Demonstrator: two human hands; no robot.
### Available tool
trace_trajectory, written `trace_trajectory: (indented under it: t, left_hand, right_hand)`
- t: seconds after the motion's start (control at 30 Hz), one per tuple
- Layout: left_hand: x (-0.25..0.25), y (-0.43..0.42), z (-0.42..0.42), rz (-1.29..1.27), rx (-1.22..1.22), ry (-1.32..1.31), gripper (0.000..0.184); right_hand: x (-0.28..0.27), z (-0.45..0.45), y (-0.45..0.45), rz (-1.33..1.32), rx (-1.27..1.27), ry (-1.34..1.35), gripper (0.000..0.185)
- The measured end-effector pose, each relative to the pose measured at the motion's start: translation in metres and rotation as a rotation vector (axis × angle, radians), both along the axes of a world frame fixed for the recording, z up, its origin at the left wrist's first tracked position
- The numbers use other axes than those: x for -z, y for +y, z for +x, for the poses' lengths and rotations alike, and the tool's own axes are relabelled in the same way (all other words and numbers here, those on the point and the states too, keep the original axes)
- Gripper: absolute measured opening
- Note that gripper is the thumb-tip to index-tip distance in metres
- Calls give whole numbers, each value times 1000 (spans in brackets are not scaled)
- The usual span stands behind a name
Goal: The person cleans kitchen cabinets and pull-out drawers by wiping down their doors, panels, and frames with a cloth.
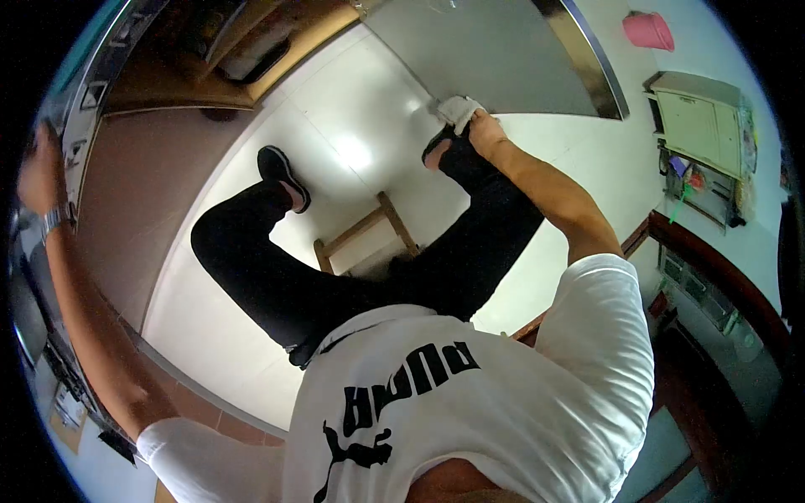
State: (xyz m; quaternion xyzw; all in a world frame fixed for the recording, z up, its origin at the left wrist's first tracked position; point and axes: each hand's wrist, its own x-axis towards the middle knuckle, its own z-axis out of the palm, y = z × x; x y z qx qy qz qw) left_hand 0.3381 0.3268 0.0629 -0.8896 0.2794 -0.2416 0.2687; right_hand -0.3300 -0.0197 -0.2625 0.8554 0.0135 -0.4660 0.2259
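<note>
My right hand (486, 137) is closed around a whitish cloth (460, 111). It holds the cloth low, near my shoe and beside the lower edge of a smooth grey panel (495, 54). Far to the left, my left hand (40, 174) is raised by the edge of a counter or cabinet front (84, 126). Its fingers are smeared and partly dark, so their shape is unclear. A metal band sits on that wrist.
Between my legs stands a small wooden stool (359, 230) on the pale tiled floor (335, 117). An open wooden cabinet (293, 63) is at upper left. A pink bucket (649, 31) and a pale green cabinet (700, 126) are at right, above dark wooden furniture (713, 268).
</note>
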Motion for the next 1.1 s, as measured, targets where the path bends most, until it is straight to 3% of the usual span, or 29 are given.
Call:
trace_trajectory:
  t: [0.07,0.23,0.4,0.53,0.6,0.73,0.9,0.97,1.1]
  left_hand:
    - [-6,7,-5,363,75,-156,71]
    - [-18,-6,-54,-594,278,101,41]
    - [-30,20,-42,-531,330,126,38]
    - [-38,-16,-84,-701,278,137,38]
    - [-42,-24,-94,-567,302,78,40]
    - [-42,-12,-82,-691,179,153,39]
    - [-41,-12,-79,-732,195,213,39]
    - [-39,-12,-79,-641,289,138,40]
    - [-36,-17,-87,-713,302,202,38]
  right_hand:
    - [9,13,3,23,4,110,39]
    - [61,26,6,16,-77,217,40]
    - [99,55,-4,30,-167,397,45]
    - [140,78,-13,29,-121,307,46]
    - [163,89,-19,17,-72,211,47]
    - [204,121,-32,-28,57,-165,48]
    - [129,179,-51,-225,-248,93,49]
    - [134,152,-39,-134,-195,116,48]
    - [139,75,-11,38,-60,227,47]
